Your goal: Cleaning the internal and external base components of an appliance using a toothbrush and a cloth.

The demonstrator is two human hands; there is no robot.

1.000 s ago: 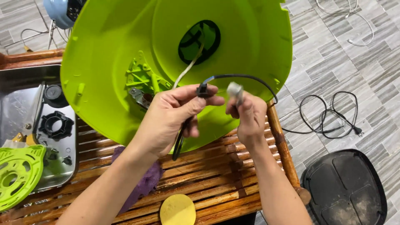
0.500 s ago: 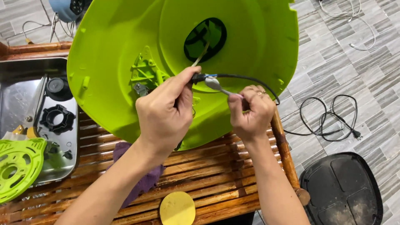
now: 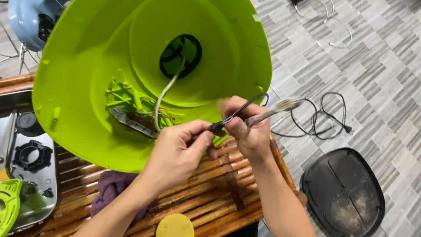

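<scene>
Big green plastic shell [image 3: 87, 101] tipped on the slatted wooden counter [image 3: 210, 193], with a black cord [image 3: 245, 107] crossing its lower rim. Left hand [image 3: 175, 153], fingers closed, pinching the cord's black collar [image 3: 216, 128] just beside the right hand [image 3: 245, 131], itself closed around a blurred brush [image 3: 276, 109]. Likely risks: wires torn from a hard tug, shell sliding off; brush tip smeared, cord's inner end hidden.

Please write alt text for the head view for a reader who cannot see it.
Two bare hands work on a black cord in front of a big lime-green plastic shell: the left hand pinches the cord's thick end, the right hand holds a blurred small brush. Below lies a slatted wooden table; a black lid rests on the tiled floor.
</scene>
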